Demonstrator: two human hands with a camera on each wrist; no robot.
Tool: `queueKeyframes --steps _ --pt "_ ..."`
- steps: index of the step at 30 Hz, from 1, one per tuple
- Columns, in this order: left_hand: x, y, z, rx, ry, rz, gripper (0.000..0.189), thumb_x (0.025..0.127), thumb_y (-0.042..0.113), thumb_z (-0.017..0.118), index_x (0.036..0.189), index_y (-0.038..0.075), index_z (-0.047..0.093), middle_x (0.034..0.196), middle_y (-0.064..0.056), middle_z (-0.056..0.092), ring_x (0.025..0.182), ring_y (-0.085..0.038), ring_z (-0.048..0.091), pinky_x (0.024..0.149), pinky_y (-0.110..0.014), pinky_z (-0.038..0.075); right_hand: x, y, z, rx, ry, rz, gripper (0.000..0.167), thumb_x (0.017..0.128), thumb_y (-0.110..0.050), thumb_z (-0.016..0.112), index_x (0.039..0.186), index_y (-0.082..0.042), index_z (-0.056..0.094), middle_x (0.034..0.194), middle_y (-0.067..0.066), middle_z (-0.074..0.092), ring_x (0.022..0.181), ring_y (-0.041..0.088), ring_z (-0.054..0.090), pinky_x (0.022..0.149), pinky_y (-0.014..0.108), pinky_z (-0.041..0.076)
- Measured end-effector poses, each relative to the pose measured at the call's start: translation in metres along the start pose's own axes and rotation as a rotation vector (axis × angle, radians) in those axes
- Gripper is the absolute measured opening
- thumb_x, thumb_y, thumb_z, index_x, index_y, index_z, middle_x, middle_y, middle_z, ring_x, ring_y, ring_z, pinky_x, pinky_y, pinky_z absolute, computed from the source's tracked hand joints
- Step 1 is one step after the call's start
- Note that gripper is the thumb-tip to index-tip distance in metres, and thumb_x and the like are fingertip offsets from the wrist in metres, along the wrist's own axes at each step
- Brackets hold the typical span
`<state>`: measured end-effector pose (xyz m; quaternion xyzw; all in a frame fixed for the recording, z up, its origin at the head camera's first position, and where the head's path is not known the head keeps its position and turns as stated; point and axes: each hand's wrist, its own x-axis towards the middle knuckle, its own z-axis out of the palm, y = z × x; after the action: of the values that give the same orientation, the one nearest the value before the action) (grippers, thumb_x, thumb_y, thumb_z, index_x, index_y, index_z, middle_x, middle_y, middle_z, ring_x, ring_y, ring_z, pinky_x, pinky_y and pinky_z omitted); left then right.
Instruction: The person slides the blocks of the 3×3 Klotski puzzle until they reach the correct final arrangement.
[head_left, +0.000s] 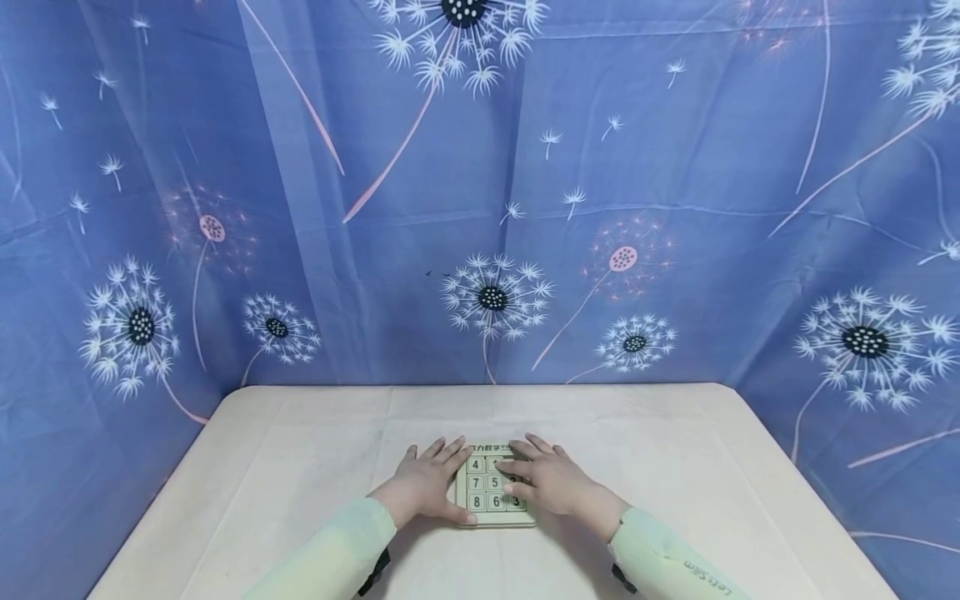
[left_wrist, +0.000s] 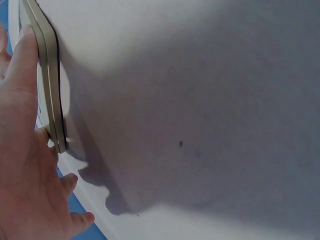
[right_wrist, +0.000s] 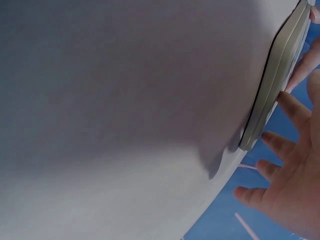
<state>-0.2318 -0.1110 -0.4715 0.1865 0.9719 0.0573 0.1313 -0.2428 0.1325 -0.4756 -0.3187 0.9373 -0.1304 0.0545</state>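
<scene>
A pale green number sliding puzzle (head_left: 496,521) lies flat on the table, with dark Chinese lettering along its far edge. The digits 4, 7, 5, 8, 6 and 3 can be read on its square tiles; some tiles at the upper right are covered by fingers. Along the left side, my left hand (head_left: 426,483) steadies the board, its thumb on the near left corner and extended fingers by the far left corner. Over the right side reaches my right hand (head_left: 557,482), fingers spread, with thumb and index finger above the tiles. Both wrist views show the board's thick side edge (left_wrist: 49,75).
A cream-covered table (head_left: 300,450) with rounded far corners holds the puzzle. Blue cloth (head_left: 405,275) printed with dandelions hangs behind it and on both sides. Light green sleeves (head_left: 337,542) cover both forearms, and dark bands show below the wrists.
</scene>
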Motion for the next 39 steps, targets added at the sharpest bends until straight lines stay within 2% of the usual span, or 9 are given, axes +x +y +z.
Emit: queueKeyframes --steps 19,32,39 --pt "0.002 -0.002 0.003 0.007 0.000 0.004 0.113 0.072 0.076 0.075 0.161 0.020 0.034 0.171 0.001 0.029 0.157 -0.032 0.031 0.125 -0.065 0.027 0.001 -0.005 0.000 0.002 -0.030 0.029 0.054 0.099 -0.050 0.060 0.141 -0.017 0.063 0.158 0.020 0.048 0.149 0.049 0.038 0.112 0.078 0.035" --pt "0.000 -0.001 0.002 0.013 0.008 0.008 0.112 0.072 0.075 0.076 0.161 0.020 0.035 0.171 0.001 0.028 0.157 -0.032 0.031 0.125 -0.065 0.027 -0.030 -0.009 -0.007 -0.054 0.012 0.017 0.056 0.100 -0.050 0.056 0.143 -0.016 0.060 0.157 0.021 0.048 0.147 0.051 0.040 0.111 0.078 0.036" --pt "0.000 -0.001 0.002 0.005 0.008 0.005 0.111 0.073 0.074 0.077 0.160 0.020 0.036 0.171 0.001 0.029 0.157 -0.032 0.032 0.125 -0.065 0.028 -0.045 -0.010 -0.005 -0.030 0.023 0.021 0.058 0.100 -0.053 0.056 0.144 -0.015 0.059 0.156 0.023 0.049 0.146 0.052 0.041 0.110 0.079 0.035"
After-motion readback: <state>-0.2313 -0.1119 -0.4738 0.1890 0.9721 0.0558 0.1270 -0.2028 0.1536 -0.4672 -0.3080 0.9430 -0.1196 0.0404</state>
